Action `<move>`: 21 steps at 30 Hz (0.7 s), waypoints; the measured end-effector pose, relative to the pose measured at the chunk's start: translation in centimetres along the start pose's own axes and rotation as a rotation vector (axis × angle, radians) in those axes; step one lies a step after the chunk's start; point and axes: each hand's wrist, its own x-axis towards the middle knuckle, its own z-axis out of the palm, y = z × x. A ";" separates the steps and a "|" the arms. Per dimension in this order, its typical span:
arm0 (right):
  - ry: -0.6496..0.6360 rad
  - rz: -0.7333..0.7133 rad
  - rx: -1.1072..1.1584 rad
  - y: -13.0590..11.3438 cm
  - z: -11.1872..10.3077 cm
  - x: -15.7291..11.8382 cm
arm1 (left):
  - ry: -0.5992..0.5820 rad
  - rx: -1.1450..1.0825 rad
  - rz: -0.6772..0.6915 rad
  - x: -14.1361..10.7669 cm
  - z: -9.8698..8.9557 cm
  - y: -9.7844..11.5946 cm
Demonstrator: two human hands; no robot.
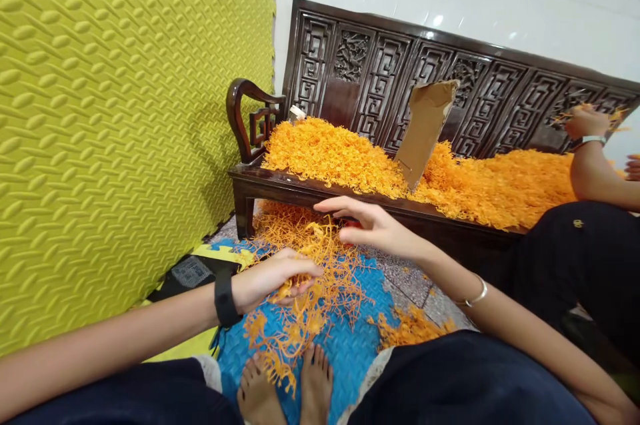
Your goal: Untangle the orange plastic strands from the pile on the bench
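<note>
Nearest: bare feet (pixel 317 382) on a blue mat (pixel 357 352), with loose orange strands (pixel 313 322) spilling between and over them. The strands ran up from the feet, beneath both hands, to the floor under the bench.

Step in hand, by my reading: sorting through or gathering up strands with the left hand. The next move seemed to call for closing the right fingers on a strand and keeping the left grip light, since the tangle looked apt to snag.

Left hand (pixel 277 276): low, back uppermost, fingers curled round a small bunch of strands; exact count hidden. Right hand (pixel 373 228): higher and farther out, palm down, fingers spread and straight, nothing visibly held.

Beyond: a dark wooden bench (pixel 300 188) bore a bright orange heap (pixel 330 148), a cardboard piece (pixel 425 125) standing at its right. Far right, a co-worker's hand (pixel 587 122) was raised, gripping similar strands.
</note>
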 end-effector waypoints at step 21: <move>0.277 0.232 0.048 -0.2 -0.6 -2.1 | -0.102 0.072 0.008 0.0 -0.6 -0.4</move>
